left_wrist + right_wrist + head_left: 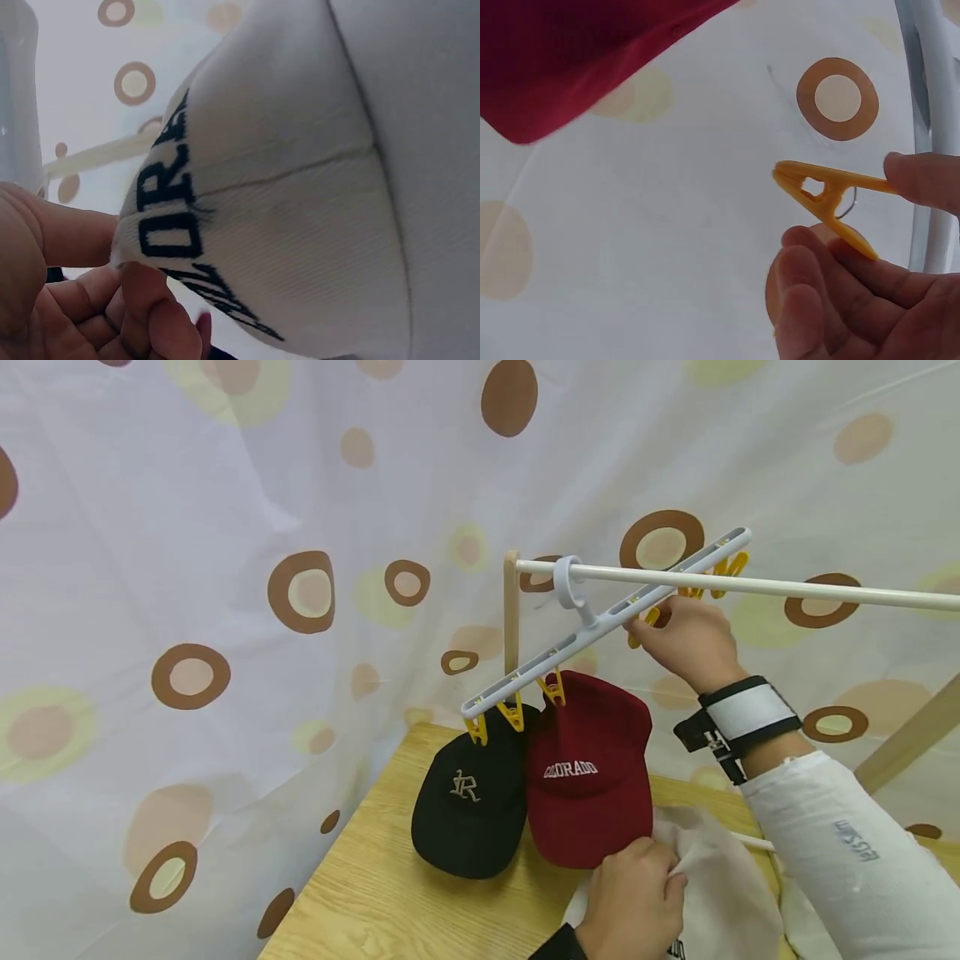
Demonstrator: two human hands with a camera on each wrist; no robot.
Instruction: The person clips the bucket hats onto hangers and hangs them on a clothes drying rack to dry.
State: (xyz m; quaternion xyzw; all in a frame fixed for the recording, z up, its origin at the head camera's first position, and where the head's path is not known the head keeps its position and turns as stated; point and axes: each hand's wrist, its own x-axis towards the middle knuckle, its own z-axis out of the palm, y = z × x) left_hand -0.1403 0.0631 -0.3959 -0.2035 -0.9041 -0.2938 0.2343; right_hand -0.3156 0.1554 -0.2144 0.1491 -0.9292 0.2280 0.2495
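Note:
My left hand (633,902) pinches a cream cap (723,881) between thumb and fingers; the left wrist view shows dark block letters on its front. Up at the rail, my right hand (686,639) holds a yellow clip (821,191) by its handles, thumb on one and fingers on the other. The clip's tips look together, with no cloth in them. That clip belongs to a pale clip hanger (547,660) hooked on a white rail. From its lower half hang a black cap (465,810) and a dark red "COLORADO" cap (585,760), gripped by other yellow clips.
The white rail (810,593) runs off to the right from a wooden post (512,618). Below lies a wooden tabletop (360,868). More yellow clips (735,564) hang at the hanger's far end. A spotted curtain (225,468) covers the background.

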